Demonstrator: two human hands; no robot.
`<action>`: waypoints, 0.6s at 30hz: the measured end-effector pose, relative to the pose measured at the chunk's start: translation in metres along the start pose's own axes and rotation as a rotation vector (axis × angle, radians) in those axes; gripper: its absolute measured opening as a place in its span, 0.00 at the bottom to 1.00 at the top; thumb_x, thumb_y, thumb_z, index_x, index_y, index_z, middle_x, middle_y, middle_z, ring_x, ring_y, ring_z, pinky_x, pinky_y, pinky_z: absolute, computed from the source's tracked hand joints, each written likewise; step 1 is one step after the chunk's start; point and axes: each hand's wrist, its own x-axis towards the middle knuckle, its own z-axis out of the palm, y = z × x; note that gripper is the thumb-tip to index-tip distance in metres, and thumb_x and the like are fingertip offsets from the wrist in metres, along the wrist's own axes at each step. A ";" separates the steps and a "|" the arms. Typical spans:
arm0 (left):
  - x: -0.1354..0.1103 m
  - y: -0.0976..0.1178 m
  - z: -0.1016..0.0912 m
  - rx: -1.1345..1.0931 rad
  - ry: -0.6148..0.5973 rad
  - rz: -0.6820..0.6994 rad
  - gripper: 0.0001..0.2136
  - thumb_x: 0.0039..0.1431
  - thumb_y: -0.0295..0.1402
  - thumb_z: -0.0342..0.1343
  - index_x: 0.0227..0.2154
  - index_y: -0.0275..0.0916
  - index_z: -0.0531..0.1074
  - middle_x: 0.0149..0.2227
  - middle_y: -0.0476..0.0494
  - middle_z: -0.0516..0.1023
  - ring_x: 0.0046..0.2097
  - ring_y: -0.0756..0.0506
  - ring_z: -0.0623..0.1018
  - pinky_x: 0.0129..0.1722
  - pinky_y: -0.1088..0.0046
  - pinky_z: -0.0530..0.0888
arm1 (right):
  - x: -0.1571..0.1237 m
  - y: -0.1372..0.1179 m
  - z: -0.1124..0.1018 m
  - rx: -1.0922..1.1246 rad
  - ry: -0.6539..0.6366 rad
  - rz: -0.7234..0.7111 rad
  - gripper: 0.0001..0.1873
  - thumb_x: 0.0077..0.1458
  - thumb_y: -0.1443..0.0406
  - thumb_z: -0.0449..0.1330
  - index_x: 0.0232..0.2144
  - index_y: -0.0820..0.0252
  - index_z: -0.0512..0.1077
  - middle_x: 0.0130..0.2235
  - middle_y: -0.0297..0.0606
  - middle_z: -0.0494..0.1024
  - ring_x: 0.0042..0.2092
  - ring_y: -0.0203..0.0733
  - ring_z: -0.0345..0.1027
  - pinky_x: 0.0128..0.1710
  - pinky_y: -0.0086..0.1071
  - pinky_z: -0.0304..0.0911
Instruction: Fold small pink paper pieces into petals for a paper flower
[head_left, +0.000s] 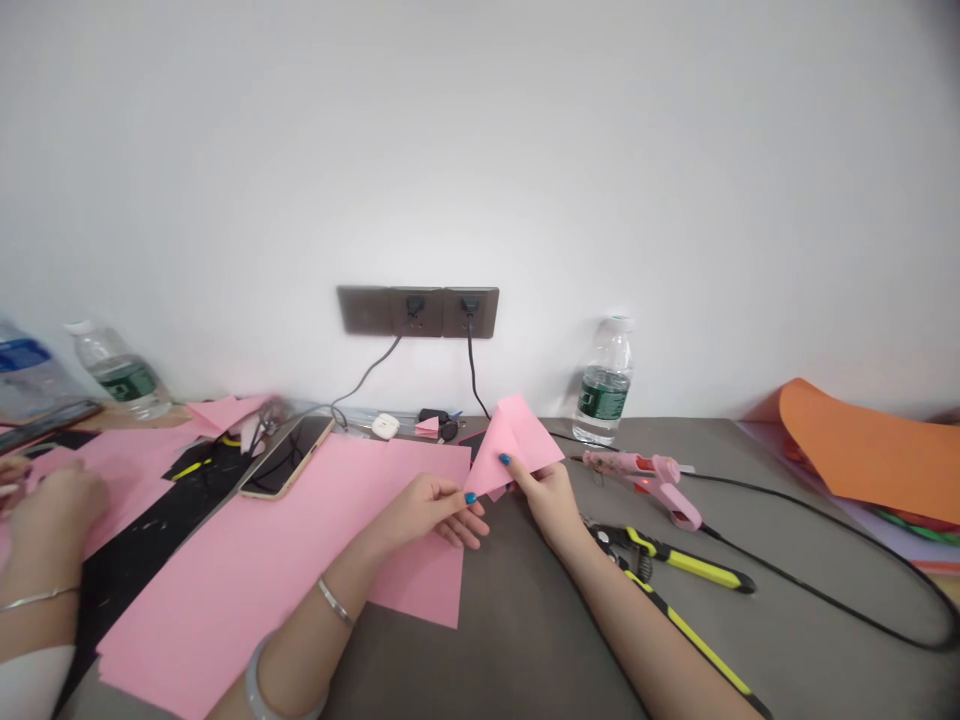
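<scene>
A folded piece of pink paper [517, 440], roughly triangular with a raised crease, is held up above the table's middle. My right hand [553, 495] grips its lower right side, thumb on the front and fingers mostly hidden behind. At the paper's lower left corner, my left hand [431, 510] pinches with the thumb and index finger; its other fingers hang loosely below. Under my left forearm lie large pink sheets [300, 540], stacked and overlapping.
Right of my hands are a pink glue gun [652, 475] with a black cord, yellow-black pliers [690, 565] and a water bottle [604, 385]. Orange paper [870, 450] curls at far right. A phone [289, 458] lies on the sheets. Another person's hand [60, 505] works at left.
</scene>
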 end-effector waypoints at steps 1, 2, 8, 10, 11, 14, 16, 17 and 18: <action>-0.001 0.000 0.000 0.004 -0.001 -0.007 0.21 0.55 0.50 0.58 0.32 0.32 0.75 0.35 0.31 0.84 0.30 0.44 0.83 0.29 0.74 0.74 | 0.000 -0.001 0.000 -0.002 0.000 -0.002 0.20 0.42 0.51 0.68 0.17 0.61 0.71 0.17 0.35 0.72 0.20 0.38 0.61 0.20 0.31 0.57; -0.001 0.000 0.000 0.007 -0.006 -0.012 0.22 0.56 0.50 0.57 0.31 0.32 0.75 0.34 0.31 0.84 0.29 0.45 0.82 0.27 0.74 0.74 | 0.000 -0.002 0.000 -0.007 -0.001 -0.005 0.20 0.42 0.51 0.68 0.17 0.61 0.71 0.17 0.35 0.71 0.20 0.37 0.60 0.20 0.31 0.57; -0.003 0.001 -0.002 0.041 -0.111 -0.041 0.24 0.58 0.52 0.52 0.31 0.32 0.75 0.31 0.32 0.83 0.24 0.47 0.80 0.23 0.76 0.70 | -0.001 -0.002 0.000 -0.062 -0.023 -0.029 0.24 0.44 0.48 0.66 0.15 0.61 0.69 0.16 0.35 0.70 0.20 0.36 0.59 0.19 0.29 0.55; -0.005 0.002 -0.003 0.050 -0.158 -0.038 0.24 0.60 0.52 0.51 0.31 0.32 0.75 0.30 0.32 0.83 0.24 0.48 0.79 0.22 0.77 0.69 | -0.001 -0.001 -0.001 -0.073 -0.033 -0.040 0.24 0.44 0.48 0.65 0.15 0.62 0.69 0.16 0.35 0.70 0.20 0.37 0.59 0.19 0.29 0.55; -0.006 0.002 -0.003 0.053 -0.175 -0.038 0.24 0.60 0.51 0.50 0.30 0.32 0.75 0.30 0.33 0.83 0.23 0.48 0.78 0.22 0.77 0.68 | -0.001 -0.001 -0.001 -0.074 -0.039 -0.039 0.24 0.44 0.47 0.65 0.15 0.62 0.69 0.16 0.34 0.70 0.20 0.37 0.59 0.19 0.29 0.54; -0.007 0.004 -0.004 0.056 -0.215 -0.053 0.23 0.61 0.51 0.49 0.29 0.33 0.75 0.30 0.34 0.83 0.23 0.49 0.78 0.22 0.77 0.67 | 0.001 0.001 -0.002 -0.043 -0.051 -0.015 0.24 0.45 0.47 0.65 0.16 0.62 0.69 0.17 0.35 0.71 0.20 0.37 0.60 0.20 0.30 0.56; -0.006 0.004 -0.004 0.055 -0.236 -0.059 0.23 0.61 0.51 0.49 0.29 0.34 0.74 0.29 0.35 0.83 0.23 0.49 0.77 0.22 0.77 0.67 | 0.002 0.003 -0.002 -0.001 -0.057 0.000 0.24 0.45 0.47 0.65 0.19 0.63 0.71 0.20 0.36 0.73 0.21 0.38 0.62 0.21 0.30 0.59; -0.006 0.004 -0.003 0.055 -0.241 -0.056 0.22 0.61 0.50 0.49 0.29 0.34 0.74 0.29 0.35 0.83 0.22 0.49 0.77 0.22 0.77 0.67 | 0.002 0.004 -0.002 0.020 -0.060 0.006 0.24 0.45 0.47 0.65 0.21 0.63 0.72 0.21 0.37 0.75 0.22 0.38 0.63 0.22 0.31 0.60; -0.007 0.004 -0.003 0.054 -0.243 -0.054 0.22 0.62 0.50 0.49 0.29 0.34 0.74 0.29 0.36 0.83 0.22 0.49 0.76 0.22 0.76 0.67 | 0.002 0.005 -0.002 0.036 -0.064 0.010 0.24 0.44 0.47 0.65 0.22 0.63 0.73 0.22 0.37 0.76 0.23 0.39 0.64 0.22 0.31 0.61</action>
